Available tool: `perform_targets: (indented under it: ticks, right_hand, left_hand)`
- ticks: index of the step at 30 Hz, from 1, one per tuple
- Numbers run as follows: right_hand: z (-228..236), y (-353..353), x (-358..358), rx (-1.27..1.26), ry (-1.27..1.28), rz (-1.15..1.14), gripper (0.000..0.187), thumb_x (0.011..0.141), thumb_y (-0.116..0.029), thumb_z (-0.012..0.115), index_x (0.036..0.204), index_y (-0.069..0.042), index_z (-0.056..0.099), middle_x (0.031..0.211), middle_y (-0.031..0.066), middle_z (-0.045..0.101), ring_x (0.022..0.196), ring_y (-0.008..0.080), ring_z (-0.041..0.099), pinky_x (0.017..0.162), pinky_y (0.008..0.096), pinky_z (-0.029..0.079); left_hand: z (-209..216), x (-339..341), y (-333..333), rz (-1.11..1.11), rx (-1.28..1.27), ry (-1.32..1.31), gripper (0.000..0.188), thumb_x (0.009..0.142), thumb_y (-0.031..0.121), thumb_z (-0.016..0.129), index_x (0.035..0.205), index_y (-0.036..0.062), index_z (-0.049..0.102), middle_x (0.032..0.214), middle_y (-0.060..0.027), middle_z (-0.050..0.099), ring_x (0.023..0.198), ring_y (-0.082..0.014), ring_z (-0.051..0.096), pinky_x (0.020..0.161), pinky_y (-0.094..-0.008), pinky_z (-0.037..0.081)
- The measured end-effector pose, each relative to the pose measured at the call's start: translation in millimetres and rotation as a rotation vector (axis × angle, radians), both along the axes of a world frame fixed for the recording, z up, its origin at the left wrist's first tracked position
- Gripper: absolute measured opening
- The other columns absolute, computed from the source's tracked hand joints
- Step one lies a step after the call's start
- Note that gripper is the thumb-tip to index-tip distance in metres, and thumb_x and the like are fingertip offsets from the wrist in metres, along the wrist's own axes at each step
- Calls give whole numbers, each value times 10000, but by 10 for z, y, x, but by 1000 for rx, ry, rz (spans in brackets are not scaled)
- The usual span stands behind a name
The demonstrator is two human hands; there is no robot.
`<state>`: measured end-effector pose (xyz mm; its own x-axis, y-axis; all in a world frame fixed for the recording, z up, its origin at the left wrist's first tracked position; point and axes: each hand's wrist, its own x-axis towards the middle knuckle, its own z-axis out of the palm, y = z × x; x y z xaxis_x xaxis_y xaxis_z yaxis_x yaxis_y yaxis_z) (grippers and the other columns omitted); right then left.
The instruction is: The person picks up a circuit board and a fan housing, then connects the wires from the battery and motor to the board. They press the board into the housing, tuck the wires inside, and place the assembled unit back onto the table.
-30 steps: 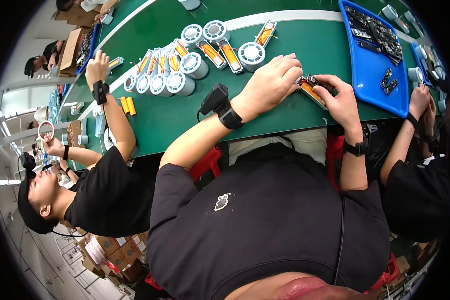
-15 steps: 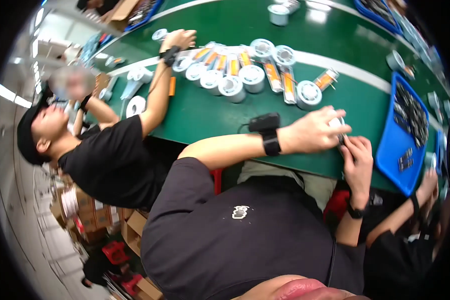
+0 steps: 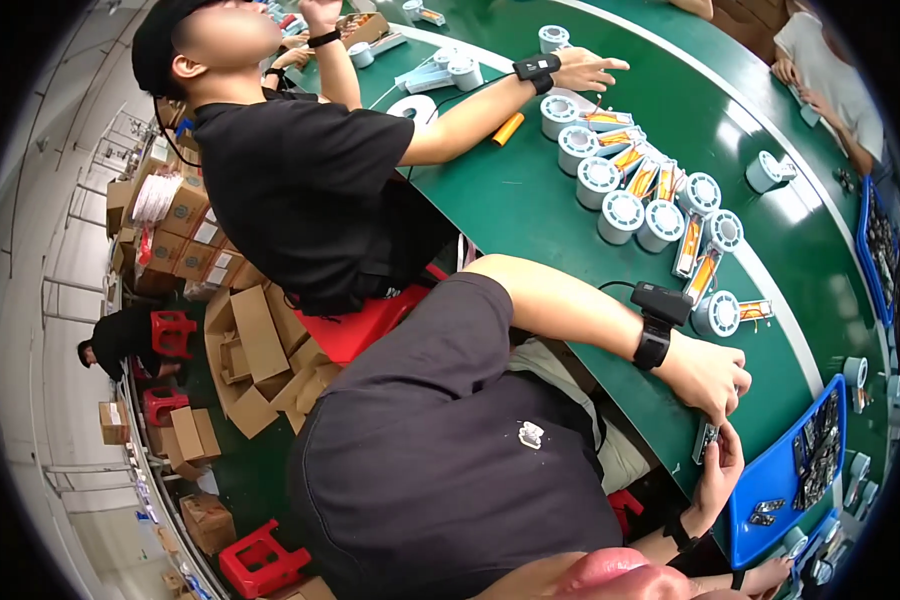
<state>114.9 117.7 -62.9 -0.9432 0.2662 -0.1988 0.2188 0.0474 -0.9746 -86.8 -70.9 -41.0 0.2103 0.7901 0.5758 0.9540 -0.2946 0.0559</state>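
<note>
Near the table's edge, my right hand (image 3: 720,470) pinches a small dark rectangular part (image 3: 704,441) with a pale rim, perhaps a small circuit board in a casing. Just above it my left hand (image 3: 708,375) has its fingers curled down, the tips close to or touching the part's upper end. Whatever those fingers hold, if anything, is hidden. Beyond my left wrist lies a pale blue fan-like unit (image 3: 717,315) with a round slotted head and an open handle showing orange inside. Several similar units (image 3: 622,216) form a cluster to its left.
A blue tray (image 3: 770,478) with several dark small parts stands right of my right hand. On my left a co-worker (image 3: 310,180) reaches over the green table (image 3: 510,210), near an orange cylinder (image 3: 508,129). Red stools (image 3: 263,560) and cardboard boxes (image 3: 260,335) stand on the floor behind.
The head view has turned, so everything sits differently in the picture. The white piece seen at my left fingers earlier no longer shows. The co-worker's hand is now spread over the table.
</note>
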Motion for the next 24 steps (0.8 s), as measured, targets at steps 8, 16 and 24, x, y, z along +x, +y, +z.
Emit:
perform_targets:
  ticks: [8, 16, 24]
  right_hand:
    - [178, -317, 18, 40, 147, -45, 407, 1003, -232, 664, 1261, 77, 605, 1040, 89, 687, 794, 90, 605, 682, 186, 451]
    - [280, -477, -203, -129, 218, 49, 664, 994, -553, 611, 1263, 51, 561, 842, 74, 656, 587, 73, 525, 514, 183, 375]
    - [439, -551, -432, -149, 312, -11, 747, 1015, -536, 586, 1474, 31, 423, 887, 87, 656, 613, 78, 542, 507, 179, 375]
  left_hand:
    - [417, 80, -271, 40, 213, 67, 95, 703, 262, 749, 719, 178, 708, 822, 39, 673, 961, -242, 611, 881, -422, 487]
    - [883, -177, -324, -21, 24, 176, 80, 683, 249, 740, 699, 177, 707, 786, 60, 655, 906, -202, 625, 848, -392, 490]
    - [1139, -1707, -100, 375, 84, 21, 219, 759, 180, 712, 927, 279, 812, 969, 65, 761, 930, -204, 697, 762, -396, 546]
